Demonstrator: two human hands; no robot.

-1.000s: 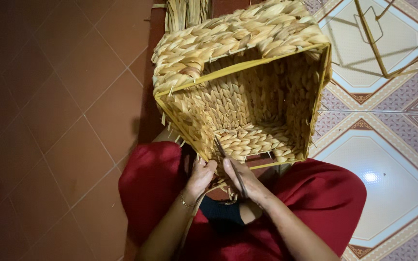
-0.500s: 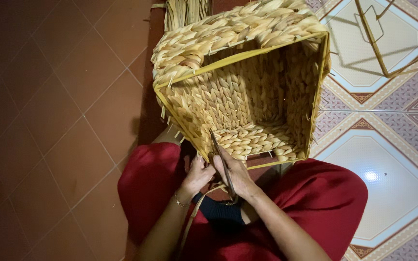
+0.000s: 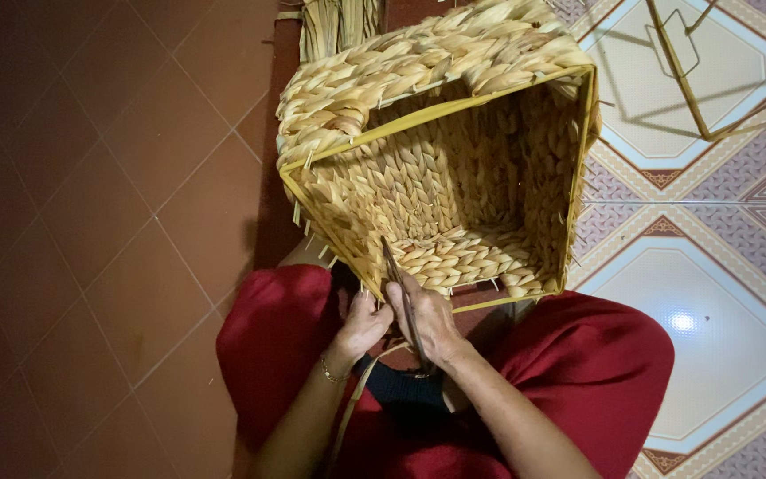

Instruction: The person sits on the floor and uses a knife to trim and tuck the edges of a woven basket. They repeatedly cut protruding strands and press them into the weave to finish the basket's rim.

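One woven basket lies tipped on my lap, mouth toward me. My right hand is clenched around one thin tool at its near rim; my left hand pinches that rim beside it.

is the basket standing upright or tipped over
Tipped: the basket lies on its side, its open mouth facing the camera, inside empty.

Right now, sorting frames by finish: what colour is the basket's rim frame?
Yellow; the basket's rim frame shows best in the head view.
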